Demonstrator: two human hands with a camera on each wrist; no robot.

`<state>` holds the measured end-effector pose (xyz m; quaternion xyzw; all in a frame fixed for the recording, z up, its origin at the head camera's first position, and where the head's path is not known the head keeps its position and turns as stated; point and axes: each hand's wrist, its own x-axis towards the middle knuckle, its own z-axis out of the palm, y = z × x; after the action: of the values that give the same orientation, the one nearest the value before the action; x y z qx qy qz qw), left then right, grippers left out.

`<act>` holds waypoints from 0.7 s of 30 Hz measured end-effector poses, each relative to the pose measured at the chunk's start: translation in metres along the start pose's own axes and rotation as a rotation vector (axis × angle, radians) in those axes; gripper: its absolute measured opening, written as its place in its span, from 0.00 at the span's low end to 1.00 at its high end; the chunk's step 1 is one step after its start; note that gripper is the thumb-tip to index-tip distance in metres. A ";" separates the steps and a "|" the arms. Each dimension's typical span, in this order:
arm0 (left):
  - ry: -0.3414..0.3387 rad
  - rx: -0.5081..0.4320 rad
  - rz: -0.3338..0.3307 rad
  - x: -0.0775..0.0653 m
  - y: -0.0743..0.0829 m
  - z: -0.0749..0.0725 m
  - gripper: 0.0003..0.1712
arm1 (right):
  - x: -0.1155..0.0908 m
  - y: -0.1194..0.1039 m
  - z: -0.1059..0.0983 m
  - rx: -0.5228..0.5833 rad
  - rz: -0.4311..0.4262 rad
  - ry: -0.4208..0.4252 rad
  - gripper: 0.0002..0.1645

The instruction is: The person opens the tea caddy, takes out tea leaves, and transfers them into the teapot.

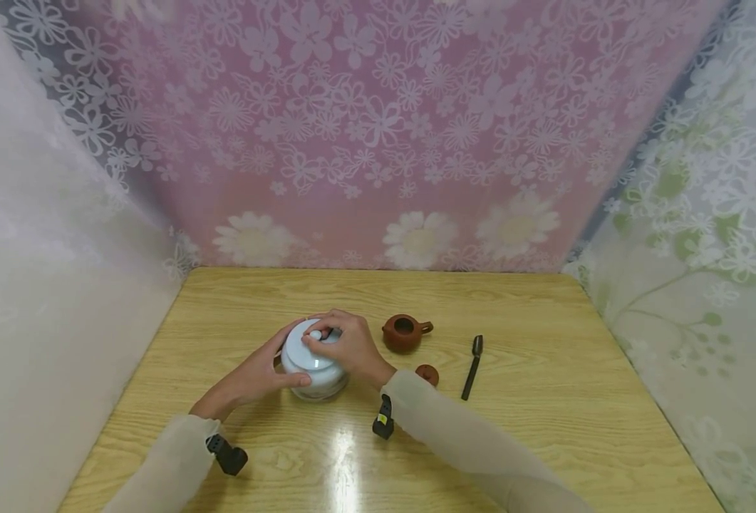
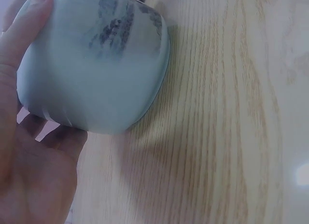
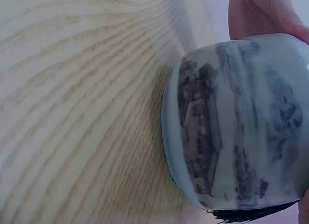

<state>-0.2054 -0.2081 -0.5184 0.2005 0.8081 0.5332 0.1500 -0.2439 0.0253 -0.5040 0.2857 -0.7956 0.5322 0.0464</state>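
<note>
on the surface [image 1: 544, 427], nearer its left edge than its right, a pale jar [image 1: 323, 388] is stood upright. its side is gripped by the left hand [image 1: 265, 372]; by the right hand [image 1: 352, 347], fingers drawn narrow, its lid [image 1: 299, 350] is held at the knob [image 1: 316, 334]. the jar might be tipped if the glaze slipped in the left hand's grip, and the lid chipped if the smooth knob were lost. toward the right edge, the teapot [image 1: 400, 345] and the small red lid [image 1: 427, 373] could be caught by the right sleeve [image 1: 416, 406].

the surface's near edge is cut off. the left fingertips are largely hidden behind the jar; its contents cannot be seen. in the right wrist view, a dark fringe [image 3: 256, 213] is hard to identify.
</note>
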 end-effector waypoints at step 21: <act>0.001 -0.033 0.000 -0.003 0.003 0.002 0.62 | 0.006 -0.004 -0.015 0.030 0.094 -0.126 0.09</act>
<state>-0.2018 -0.2069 -0.5168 0.1975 0.7993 0.5465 0.1529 -0.2500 0.0354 -0.4919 0.2818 -0.8013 0.5267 -0.0330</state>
